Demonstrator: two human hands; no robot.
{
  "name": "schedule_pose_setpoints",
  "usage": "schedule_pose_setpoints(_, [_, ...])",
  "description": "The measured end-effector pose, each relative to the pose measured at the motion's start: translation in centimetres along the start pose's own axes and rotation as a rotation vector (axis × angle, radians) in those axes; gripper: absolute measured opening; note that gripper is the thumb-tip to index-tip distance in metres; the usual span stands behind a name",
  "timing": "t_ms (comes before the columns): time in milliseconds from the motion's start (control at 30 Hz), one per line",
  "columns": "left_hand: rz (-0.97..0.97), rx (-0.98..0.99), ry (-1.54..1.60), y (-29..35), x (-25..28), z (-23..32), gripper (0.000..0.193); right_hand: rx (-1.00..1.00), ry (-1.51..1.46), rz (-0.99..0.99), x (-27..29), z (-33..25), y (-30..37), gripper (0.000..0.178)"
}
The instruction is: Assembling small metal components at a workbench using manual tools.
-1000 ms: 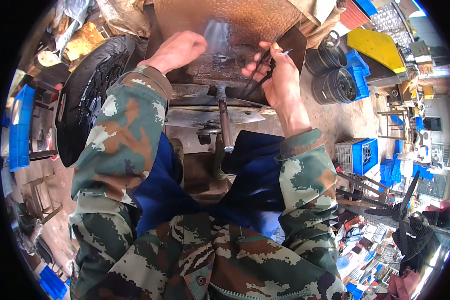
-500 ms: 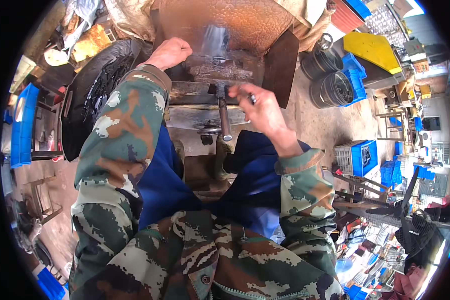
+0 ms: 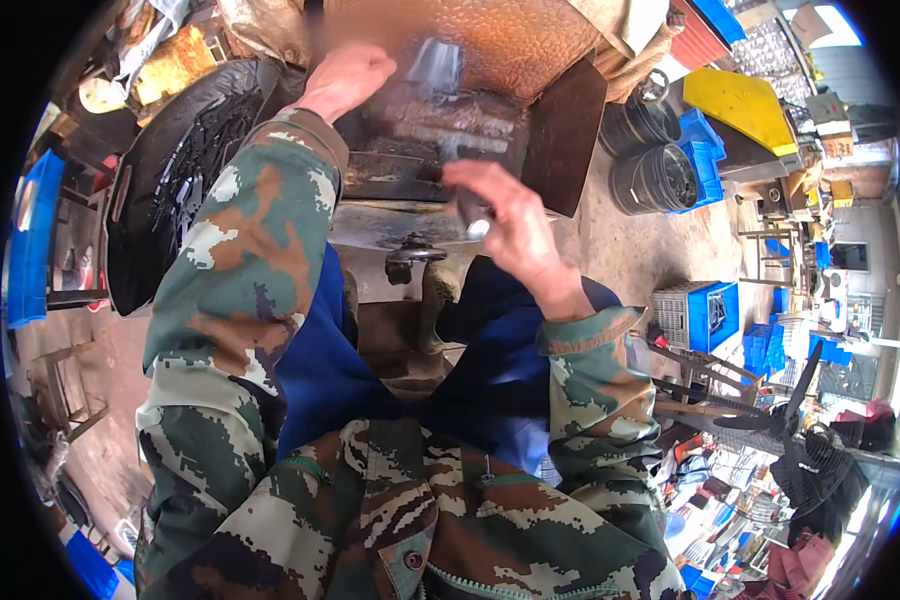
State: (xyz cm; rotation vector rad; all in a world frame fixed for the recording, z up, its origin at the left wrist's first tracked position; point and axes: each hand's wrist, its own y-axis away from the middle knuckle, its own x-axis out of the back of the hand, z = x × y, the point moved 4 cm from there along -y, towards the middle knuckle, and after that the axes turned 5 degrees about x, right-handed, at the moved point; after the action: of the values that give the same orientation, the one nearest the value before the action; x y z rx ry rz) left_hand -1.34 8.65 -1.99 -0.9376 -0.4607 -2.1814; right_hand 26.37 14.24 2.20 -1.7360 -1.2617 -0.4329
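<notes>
My left hand (image 3: 352, 76) is at the far left of the work box, its fingers curled together; what they hold, if anything, is hidden. My right hand (image 3: 515, 225) is over the front edge of the box, smeared by motion. Its fingers bend round a dark metal bar (image 3: 474, 212) whose bright round end points up at me. Beyond it, the dark wet bed of the machine (image 3: 390, 165) carries a blurred metal part. A whitish streak (image 3: 436, 68) shows in front of the brown, crinkled back sheet (image 3: 510, 40).
A black tub (image 3: 175, 190) of dark thin pieces stands left. Two dark buckets (image 3: 653, 180) and a blue crate (image 3: 712, 315) are at the right, with a black fan (image 3: 795, 430) further down. A dark side plate (image 3: 568, 135) borders the box. A round knob (image 3: 415, 255) sits below the front edge.
The metal bar that pointed toward me beside my right hand has swung up and right, under that hand's fingers. My left hand has moved slightly up and right.
</notes>
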Motion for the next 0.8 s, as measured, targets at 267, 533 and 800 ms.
schedule_pose_setpoints(267, [0.317,-0.185,0.319,-1.0,2.3,0.2,0.03,-0.429,-0.459,0.477,1.7,4.2,-7.8,0.023])
schedule_pose_setpoints(533, [0.311,-0.112,0.372,0.5,2.2,3.1,0.028,-0.512,-0.297,0.479,3.5,10.0,-14.3,0.024])
schedule_pose_setpoints(800, [0.271,-0.021,0.414,1.2,2.2,3.6,0.026,-0.514,-0.342,0.544,2.8,11.7,-16.2,0.022])
